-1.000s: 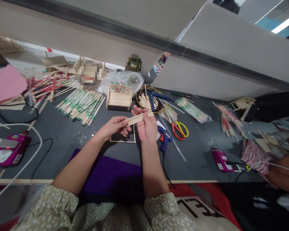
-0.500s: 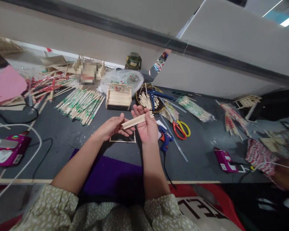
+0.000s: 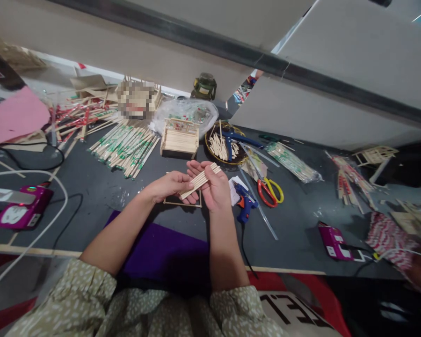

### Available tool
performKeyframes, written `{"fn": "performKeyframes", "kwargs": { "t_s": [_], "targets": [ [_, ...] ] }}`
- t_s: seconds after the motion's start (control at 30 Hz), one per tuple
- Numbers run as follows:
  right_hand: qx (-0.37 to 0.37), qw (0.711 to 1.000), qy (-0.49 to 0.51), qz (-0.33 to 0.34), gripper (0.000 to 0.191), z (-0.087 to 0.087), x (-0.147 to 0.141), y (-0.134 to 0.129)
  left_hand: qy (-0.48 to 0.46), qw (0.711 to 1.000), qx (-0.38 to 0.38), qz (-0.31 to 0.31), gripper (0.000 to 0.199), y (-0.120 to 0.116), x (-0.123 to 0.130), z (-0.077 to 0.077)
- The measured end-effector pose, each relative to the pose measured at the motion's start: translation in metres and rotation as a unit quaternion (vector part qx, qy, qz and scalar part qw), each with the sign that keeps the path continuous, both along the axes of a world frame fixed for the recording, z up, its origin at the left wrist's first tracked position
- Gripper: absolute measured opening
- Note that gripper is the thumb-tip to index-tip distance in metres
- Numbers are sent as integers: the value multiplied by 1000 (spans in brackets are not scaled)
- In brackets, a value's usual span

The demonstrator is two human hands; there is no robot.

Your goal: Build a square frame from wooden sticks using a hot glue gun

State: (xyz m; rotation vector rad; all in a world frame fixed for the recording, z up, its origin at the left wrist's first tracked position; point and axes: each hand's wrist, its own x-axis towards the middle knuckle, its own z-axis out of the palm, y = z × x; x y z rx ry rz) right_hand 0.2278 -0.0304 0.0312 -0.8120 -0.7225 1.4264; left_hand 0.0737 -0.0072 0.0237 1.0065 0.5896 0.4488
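The left hand (image 3: 170,186) has its fingers partly closed, pinching the near end of the wooden sticks (image 3: 200,180); the right hand (image 3: 214,191) has its fingers loosely open, thumb pressing the far end. Even, light pressure would best keep them flush. They sit above a thin frame (image 3: 187,205) on the grey table (image 3: 291,238). From the hands, scissors (image 3: 266,193) lie at three o'clock, the glue gun (image 3: 245,208) at four; a pale partition (image 3: 319,89) stands beyond, at one.
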Motion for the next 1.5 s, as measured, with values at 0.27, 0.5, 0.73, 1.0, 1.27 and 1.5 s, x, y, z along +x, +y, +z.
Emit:
{"fn": "performKeyframes", "kwargs": {
  "t_s": [0.27, 0.5, 0.73, 1.0, 1.27, 1.5],
  "targets": [
    [4, 995, -86, -39, 25, 0, -2, -3, 19, 999, 27, -1, 49, 0, -1, 2],
    [83, 991, -88, -58, 34, 11, -2, -8, -22, 997, 69, 25, 49, -6, 10, 2],
    [79, 990, -120, -18, 26, 23, -2, -20, -41, 986, 151, 51, 57, -11, 26, -3],
    [64, 978, -179, -88, 27, 24, -1, -22, -64, 987, 125, 79, 53, -17, 30, -1],
    [92, 954, -222, -180, 18, 22, 7, -18, -61, 992, 57, 96, 51, -13, 27, -3],
    [88, 956, -208, -187, 17, 19, 9, -15, -51, 992, 58, 98, 51, -12, 27, -7]
  ]
}}
